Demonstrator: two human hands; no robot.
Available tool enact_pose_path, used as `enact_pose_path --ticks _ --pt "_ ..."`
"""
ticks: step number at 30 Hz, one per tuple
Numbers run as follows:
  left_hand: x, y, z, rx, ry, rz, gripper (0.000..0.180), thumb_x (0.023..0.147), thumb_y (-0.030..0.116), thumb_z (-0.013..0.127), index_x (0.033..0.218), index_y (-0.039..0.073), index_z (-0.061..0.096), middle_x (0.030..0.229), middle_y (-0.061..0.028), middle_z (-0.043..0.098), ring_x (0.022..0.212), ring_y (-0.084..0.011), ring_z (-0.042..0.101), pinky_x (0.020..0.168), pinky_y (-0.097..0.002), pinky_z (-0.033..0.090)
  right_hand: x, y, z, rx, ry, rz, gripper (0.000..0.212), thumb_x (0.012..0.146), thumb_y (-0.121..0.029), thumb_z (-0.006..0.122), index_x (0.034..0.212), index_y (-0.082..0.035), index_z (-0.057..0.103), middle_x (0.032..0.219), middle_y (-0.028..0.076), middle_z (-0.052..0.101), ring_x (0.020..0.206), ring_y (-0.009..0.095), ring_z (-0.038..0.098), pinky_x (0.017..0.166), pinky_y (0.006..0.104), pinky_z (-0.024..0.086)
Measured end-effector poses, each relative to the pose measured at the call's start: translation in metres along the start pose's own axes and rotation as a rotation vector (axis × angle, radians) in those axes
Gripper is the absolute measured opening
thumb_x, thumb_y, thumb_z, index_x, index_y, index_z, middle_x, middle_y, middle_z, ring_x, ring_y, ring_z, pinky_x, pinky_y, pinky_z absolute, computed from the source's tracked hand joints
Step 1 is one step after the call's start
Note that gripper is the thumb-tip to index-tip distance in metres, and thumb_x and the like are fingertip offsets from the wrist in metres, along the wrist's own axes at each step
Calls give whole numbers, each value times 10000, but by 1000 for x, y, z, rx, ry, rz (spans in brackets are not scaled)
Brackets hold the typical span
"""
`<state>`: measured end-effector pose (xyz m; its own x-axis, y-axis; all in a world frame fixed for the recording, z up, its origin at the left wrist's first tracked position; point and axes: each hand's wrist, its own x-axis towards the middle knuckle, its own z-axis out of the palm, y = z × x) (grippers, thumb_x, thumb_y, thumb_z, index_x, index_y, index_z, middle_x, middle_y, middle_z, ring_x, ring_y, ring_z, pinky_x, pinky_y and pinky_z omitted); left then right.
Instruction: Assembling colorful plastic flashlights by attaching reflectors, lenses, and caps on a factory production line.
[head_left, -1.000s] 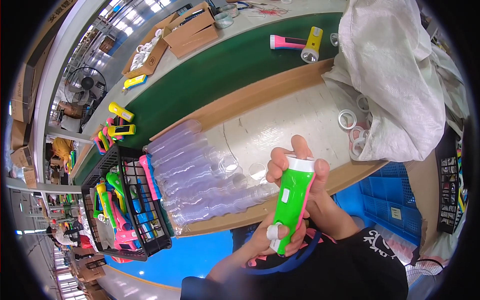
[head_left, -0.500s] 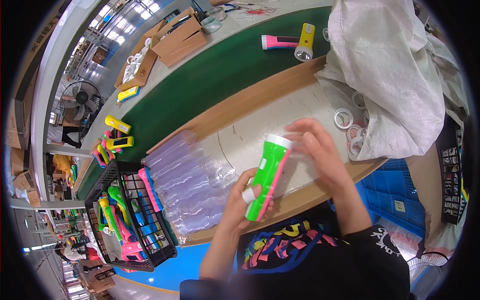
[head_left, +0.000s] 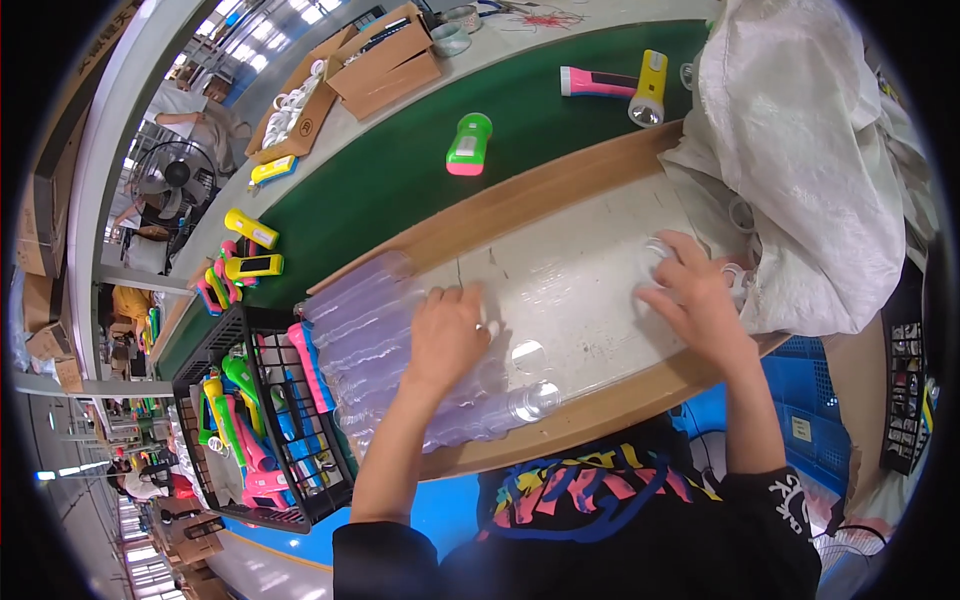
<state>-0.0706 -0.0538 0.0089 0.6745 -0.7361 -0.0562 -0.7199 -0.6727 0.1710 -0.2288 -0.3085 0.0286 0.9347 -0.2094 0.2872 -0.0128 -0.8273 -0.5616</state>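
White rings [head_left: 655, 247], thin and hollow, at the right end of a shallow cardboard tray [head_left: 610, 406], one just by the spread fingertips of the right hand [head_left: 697, 300]. Thumb apart from the fingers, grasp not closed; cannot tell touching from hovering through the blur. Palm down over clear plastic cups [head_left: 352, 330] on the other side, the left hand [head_left: 448, 335], fingers bent; cannot tell about any grip there. Small white piece [head_left: 491, 329] at the thumb side. Judged from this pose, a step of picking up parts from both ends of the tray. Called for next, most likely: a light pinch on one ring's edge, and care in freeing a single cup without dragging neighbours along.

Cups thin-walled, see-through with a violet tint, nested in long ribbed rows, round rims showing at the near right end. Tray floor pale, scuffed, shiny in patches; walls of matte brown card. To the right, a white woven sack [head_left: 800, 150], crinkled and slack. To the left, a black openwork basket [head_left: 328, 502] of smooth, bright flashlights. Beyond the tray, a flat green surface [head_left: 350, 200] with a green-and-pink flashlight [head_left: 469, 145]. Farther back, an open cardboard box [head_left: 390, 75] and a round caged fan [head_left: 176, 174].
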Motion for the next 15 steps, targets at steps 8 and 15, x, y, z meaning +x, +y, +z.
enact_pose_path --ticks 8,15 --pt "-22 -13 13 -324 143 -21 95 658 26 626 724 71 676 772 -89 611 747 -254 575 677 -360 428 43 -59 48 178 69 -233 241 718 -105 717 844 -15 533 1133 185 487 1008 372 512 811 400 446" --pt "-16 -18 -29 -1360 285 -434 64 792 56 677 841 41 641 710 11 577 540 -59 476 464 -203 370 60 -78 71 218 -61 -253 620 683 -46 707 1237 -60 430 1156 155 475 1045 362 467 864 419 421"
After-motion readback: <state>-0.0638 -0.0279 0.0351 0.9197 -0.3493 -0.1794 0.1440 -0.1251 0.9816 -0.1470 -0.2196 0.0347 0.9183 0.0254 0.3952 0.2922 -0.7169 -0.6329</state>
